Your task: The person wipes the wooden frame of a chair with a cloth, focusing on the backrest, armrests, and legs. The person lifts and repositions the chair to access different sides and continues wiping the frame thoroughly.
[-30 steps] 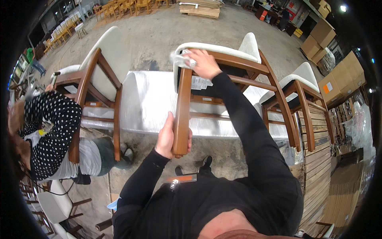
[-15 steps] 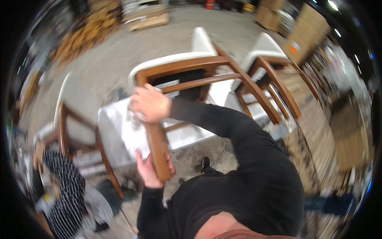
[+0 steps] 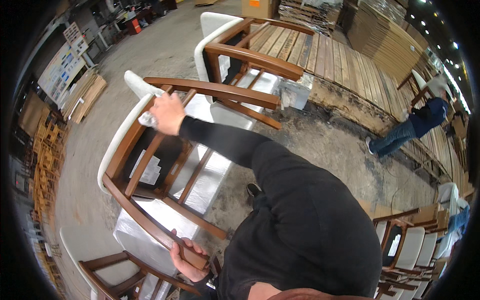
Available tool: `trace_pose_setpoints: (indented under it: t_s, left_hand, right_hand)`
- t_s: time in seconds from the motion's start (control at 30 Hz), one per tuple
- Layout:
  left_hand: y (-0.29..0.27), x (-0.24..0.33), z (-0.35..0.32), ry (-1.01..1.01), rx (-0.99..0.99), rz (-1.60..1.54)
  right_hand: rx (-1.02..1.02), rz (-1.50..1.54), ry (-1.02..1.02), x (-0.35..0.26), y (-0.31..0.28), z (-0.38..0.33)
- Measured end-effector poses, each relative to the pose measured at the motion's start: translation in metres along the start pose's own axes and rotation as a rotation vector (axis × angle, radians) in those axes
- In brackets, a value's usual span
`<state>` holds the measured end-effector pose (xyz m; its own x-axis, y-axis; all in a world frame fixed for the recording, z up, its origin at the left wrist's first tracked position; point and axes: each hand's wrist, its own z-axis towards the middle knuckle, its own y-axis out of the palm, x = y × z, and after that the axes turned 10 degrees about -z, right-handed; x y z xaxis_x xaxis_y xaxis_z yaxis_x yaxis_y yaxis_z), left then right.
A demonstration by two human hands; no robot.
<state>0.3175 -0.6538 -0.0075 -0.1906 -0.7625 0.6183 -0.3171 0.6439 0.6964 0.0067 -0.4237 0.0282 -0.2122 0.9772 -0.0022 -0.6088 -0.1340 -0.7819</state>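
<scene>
The person wears a plain black top [image 3: 315,215] of matte, soft-looking cloth, loose across the back and shoulder and cut with an open neckline [image 3: 261,281]. Its long right sleeve [image 3: 225,142] narrows along the forearm to a snug cuff [image 3: 188,128] at the wrist, leaving the right grip [image 3: 168,114] bare, as is the left grip [image 3: 187,256]. Below show a bit of dark trouser leg [image 3: 259,201] and a dark shoe [image 3: 253,190] with a paler edge.
</scene>
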Motion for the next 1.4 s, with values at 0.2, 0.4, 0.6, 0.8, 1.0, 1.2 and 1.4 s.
trace_pose_setpoints:
  t_s: [0.2,0.4,0.6,0.8,1.0,1.2,1.4]
  left_hand:
    - [0.008,0.001,-0.001,-0.003,-0.001,0.0]
    - [-0.005,-0.006,0.004,0.055,-0.108,-0.087]
    - [-0.018,-0.096,0.031,-0.02,0.047,-0.208]
    - [0.068,-0.268,0.072,-0.213,0.082,0.343]
    - [0.28,-0.355,0.1,0.127,-0.588,0.854]
    - [0.444,-0.339,0.163,0.754,-0.294,0.951]
    - [0.481,-0.385,0.232,0.482,-0.19,0.803]
  right_hand:
    - [0.052,0.709,0.025,-0.082,0.013,0.015]
    - [0.01,1.456,-0.039,-0.081,-0.049,-0.082]
    - [0.047,0.921,0.584,0.055,0.058,-0.129]
    - [-0.742,0.783,0.114,0.28,0.118,-0.257]
    - [-1.268,0.605,0.237,0.518,0.02,-0.428]
    - [-0.491,0.6,0.731,0.642,-0.053,-0.363]
    - [-0.226,0.965,0.543,0.676,-0.088,-0.243]
